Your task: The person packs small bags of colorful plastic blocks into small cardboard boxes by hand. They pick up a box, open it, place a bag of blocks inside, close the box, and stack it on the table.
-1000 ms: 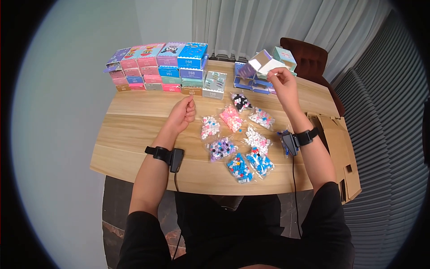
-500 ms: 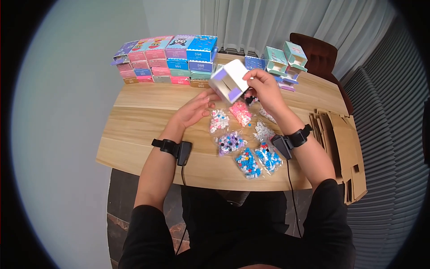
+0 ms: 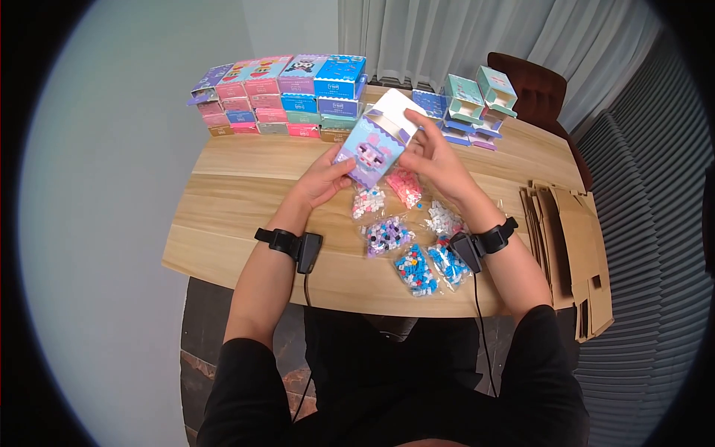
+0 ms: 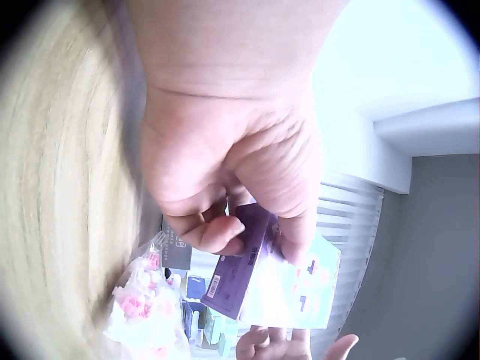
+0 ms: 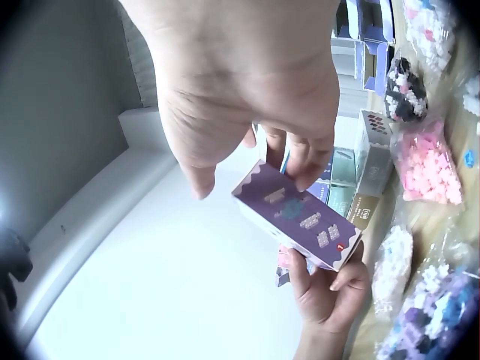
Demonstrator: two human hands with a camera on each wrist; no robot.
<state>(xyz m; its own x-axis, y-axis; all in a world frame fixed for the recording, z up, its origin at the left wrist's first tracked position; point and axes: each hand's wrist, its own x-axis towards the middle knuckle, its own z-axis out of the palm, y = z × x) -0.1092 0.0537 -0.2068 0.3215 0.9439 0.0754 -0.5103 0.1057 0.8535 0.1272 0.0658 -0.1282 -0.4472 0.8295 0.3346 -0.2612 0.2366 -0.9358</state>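
Observation:
A purple and light-blue box [image 3: 370, 153] with a printed cartoon figure and a raised white flap is held tilted above the table. The left hand [image 3: 325, 179] grips its lower left end, thumb on the printed face; the left wrist view shows the same hand [image 4: 232, 165] pinching the purple box [image 4: 251, 262]. At the upper right end is the right hand [image 3: 439, 158], fingers at the open end and flap. In the right wrist view that hand [image 5: 251, 97] has its fingers behind the box [image 5: 300, 214] and its thumb off it. Bags of small pieces [image 3: 388, 236] lie beneath.
Stacked colourful boxes [image 3: 257, 97] stand at the back left. Several opened boxes [image 3: 465, 99] are at the back right. Flattened brown cardboard [image 3: 577, 246] leans at the table's right edge. Small-piece bags [image 3: 415, 270] lie near the front, and a dark red chair [image 3: 525, 89] stands behind.
The right hand has brought the box from the back right to the centre. The left hand has moved to it and now grips it. The box has turned, showing its printed face.

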